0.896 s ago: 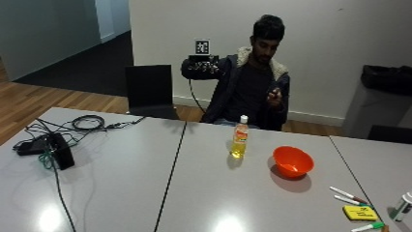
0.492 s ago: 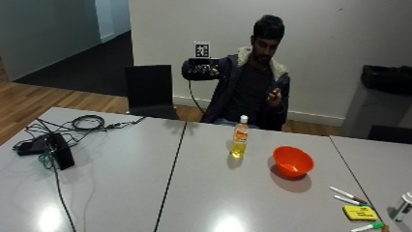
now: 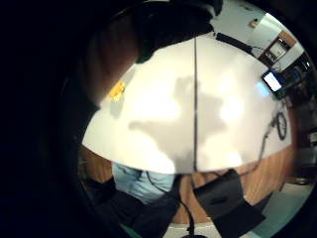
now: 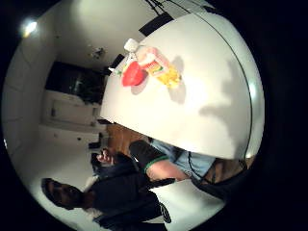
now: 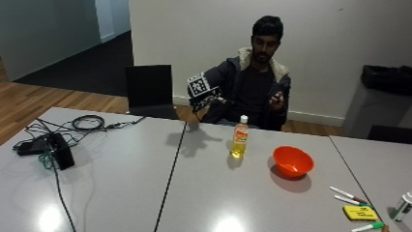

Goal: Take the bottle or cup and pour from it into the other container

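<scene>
A person sits behind the grey table (image 5: 212, 193) with the gloved right hand (image 5: 207, 102) raised in the air above the table's far edge, holding nothing; whether its fingers are curled or straight cannot be told. The bottle (image 5: 240, 143) of yellow liquid stands upright on the table, well apart from that hand, near the orange bowl (image 5: 293, 162) beside it

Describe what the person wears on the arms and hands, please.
The right hand wears a black glove, and a black cable hangs from it. The other hand is bare. Both arms are in the sleeves of a dark jacket with a pale fleece collar.
</scene>
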